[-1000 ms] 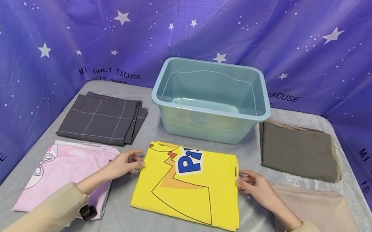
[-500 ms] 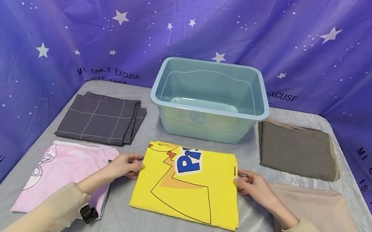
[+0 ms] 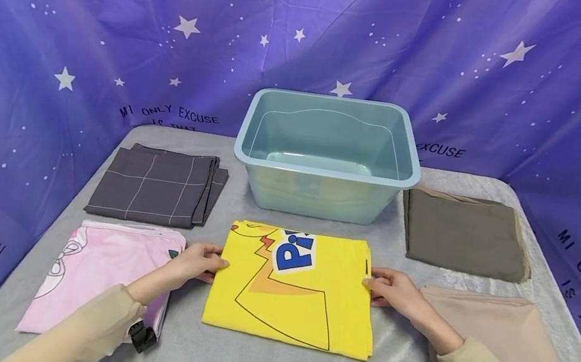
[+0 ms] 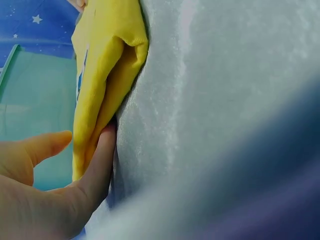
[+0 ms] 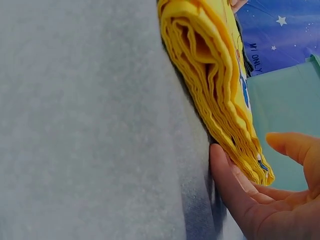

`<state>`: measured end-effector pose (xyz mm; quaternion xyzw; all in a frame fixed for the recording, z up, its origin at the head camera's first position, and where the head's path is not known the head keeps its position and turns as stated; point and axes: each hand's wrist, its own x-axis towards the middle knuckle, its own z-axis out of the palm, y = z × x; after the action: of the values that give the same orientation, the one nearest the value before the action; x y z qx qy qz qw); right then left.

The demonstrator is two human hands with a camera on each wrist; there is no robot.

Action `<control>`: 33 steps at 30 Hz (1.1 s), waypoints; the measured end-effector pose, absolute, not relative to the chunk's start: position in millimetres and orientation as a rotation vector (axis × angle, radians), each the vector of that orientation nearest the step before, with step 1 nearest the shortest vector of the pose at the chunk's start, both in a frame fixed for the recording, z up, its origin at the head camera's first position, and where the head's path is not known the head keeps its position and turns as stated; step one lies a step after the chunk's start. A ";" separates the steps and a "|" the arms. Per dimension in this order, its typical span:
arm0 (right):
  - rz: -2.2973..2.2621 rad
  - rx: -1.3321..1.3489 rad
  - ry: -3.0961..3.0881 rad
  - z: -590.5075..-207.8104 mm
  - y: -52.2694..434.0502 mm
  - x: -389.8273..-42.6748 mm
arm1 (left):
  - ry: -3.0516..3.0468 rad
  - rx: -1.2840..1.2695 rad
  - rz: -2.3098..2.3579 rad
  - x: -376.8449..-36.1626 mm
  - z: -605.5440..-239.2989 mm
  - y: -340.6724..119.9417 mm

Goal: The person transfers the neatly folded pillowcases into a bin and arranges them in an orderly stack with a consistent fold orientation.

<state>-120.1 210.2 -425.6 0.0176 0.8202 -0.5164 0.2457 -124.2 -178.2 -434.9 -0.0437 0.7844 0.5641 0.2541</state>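
Note:
A folded yellow cloth [image 3: 292, 309] with a cartoon print and blue lettering lies flat at the front middle of the table. My left hand [image 3: 199, 262] is at its left edge; in the left wrist view the fingers [image 4: 100, 160] reach under the layers and the thumb is just off the top. At the right edge is my right hand [image 3: 395, 293], its fingers [image 5: 232, 182] under the folded layers and its thumb held a little away from the cloth. Part of the fingers of both hands is hidden beneath the cloth.
Behind the yellow cloth stands a blue-green plastic tub [image 3: 320, 196]. A dark checked cloth [image 3: 151, 186] and a pink cloth [image 3: 96, 270] lie left, an olive cloth [image 3: 466, 236] and a beige cloth [image 3: 501, 338] right, all folded. A starry purple curtain [image 3: 239, 6] surrounds the grey table.
Both hands have come in closer to the yellow cloth's side edges, with fingers slipped under and thumbs over the top. The cloths and the tub have stayed in place.

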 end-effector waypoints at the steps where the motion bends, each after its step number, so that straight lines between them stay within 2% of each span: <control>1: -1.417 0.054 2.223 -425.9 210.0 -120.2 | 2.130 -0.127 1.532 -124.2 -435.0 -177.7; 33: -1.391 0.105 2.128 -428.3 200.6 -118.9 | 2.069 -0.238 1.533 -123.8 -435.0 -168.5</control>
<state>-118.9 200.6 -428.3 0.0394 0.7993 -0.5225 0.2941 -123.8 -168.5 -435.0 -0.0885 0.7696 0.5699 0.2742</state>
